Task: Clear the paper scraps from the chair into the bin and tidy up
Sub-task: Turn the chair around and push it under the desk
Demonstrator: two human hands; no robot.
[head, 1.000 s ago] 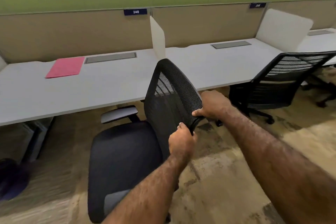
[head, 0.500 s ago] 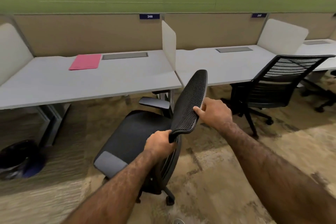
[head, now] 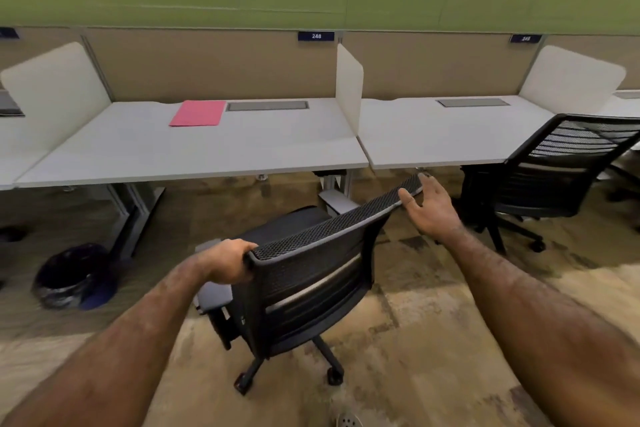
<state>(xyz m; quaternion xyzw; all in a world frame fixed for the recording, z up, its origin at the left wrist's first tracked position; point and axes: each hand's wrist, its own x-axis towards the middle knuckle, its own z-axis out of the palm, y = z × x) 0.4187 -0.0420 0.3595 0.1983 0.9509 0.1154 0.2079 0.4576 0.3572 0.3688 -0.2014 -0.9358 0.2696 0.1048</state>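
A black mesh-backed office chair (head: pixel 304 284) stands on the carpet in front of the white desk (head: pixel 194 152), its back turned toward me and its seat facing the desk. My left hand (head: pixel 228 262) grips the left top corner of the backrest. My right hand (head: pixel 427 206) lies with straight fingers against the right top corner of the backrest. What shows of the chair's seat is bare black fabric. A dark bin (head: pixel 74 276) with a liner stands on the floor under the desk at the left. I see no paper scraps.
A pink folder (head: pixel 198 113) lies on the desk near a grey cable hatch. White divider panels (head: pixel 349 87) split the desks. A second black chair (head: pixel 550 170) stands at the right. The desk leg (head: pixel 130 215) rises beside the bin. Patterned carpet spreads around me.
The chair has swung round so its back faces me and its seat faces the desk. My right hand's grip has loosened to straight fingers. The view has pulled back.
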